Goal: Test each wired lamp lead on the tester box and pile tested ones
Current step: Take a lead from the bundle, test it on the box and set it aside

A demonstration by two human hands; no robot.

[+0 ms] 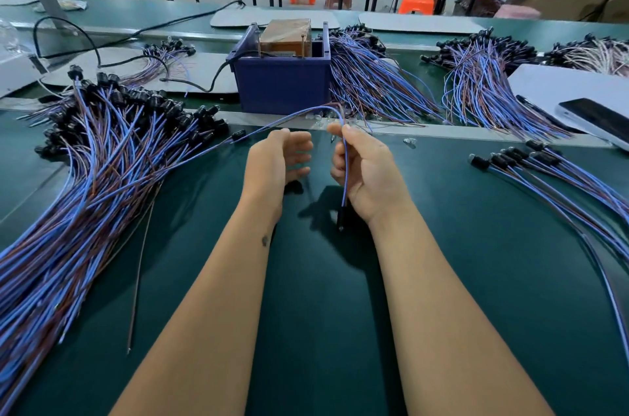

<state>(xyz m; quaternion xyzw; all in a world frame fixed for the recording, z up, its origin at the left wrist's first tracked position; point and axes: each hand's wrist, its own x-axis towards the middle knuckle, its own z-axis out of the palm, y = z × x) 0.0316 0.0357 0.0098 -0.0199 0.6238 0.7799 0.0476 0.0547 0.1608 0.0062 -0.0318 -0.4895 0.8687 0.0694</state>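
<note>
A big heap of leads is lying at the far left, spilling off the frame's edge. The left hand is hovering with fingers loosely curled, grasping nothing. The right hand is pinching one blue lead near its middle, black end dangling below the palm. Beyond them the tester box is waiting. I'd judge she is readying a lead; next, its bare ends need bringing to the box's contacts, which are hard to make out. A smaller pile is running off the right edge.
</note>
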